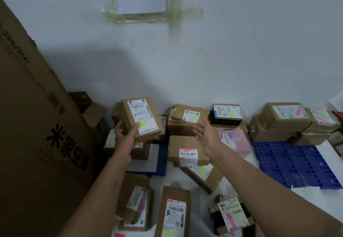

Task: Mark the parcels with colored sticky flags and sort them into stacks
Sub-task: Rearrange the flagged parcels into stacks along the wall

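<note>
Head view shows the left hand holding a small brown cardboard parcel with a white shipping label and a yellow sticky flag: the thumb lies on the label face just beside the flag, the other fingers wrap behind and under the box. The parcel is lifted clear of the heap, tilted, label towards the camera.

The right hand is open, fingers straight and together, holding nothing. Its fingertips reach to the front edge of a brown cardboard box with a small white label bearing a yellow flag, which tops a pile just beyond them; whether they touch it I cannot tell.

Below the right wrist lies a brown box with a pink flag on its label. Beyond the back of the right hand sit a pink parcel and, farther off, a blue perforated plastic pallet with pink-flagged boxes stacked at its far edge.

The step in hand looks like placing the yellow-flagged parcel with its own colour. To do it well, match the flag first, since yellow and pink lie mixed near the hands. Set the box flat and square on the yellow-flagged pile, label up so the flag stays readable, steadying the pile with the free hand. A tilted placement risks sliding the top box off.
</note>
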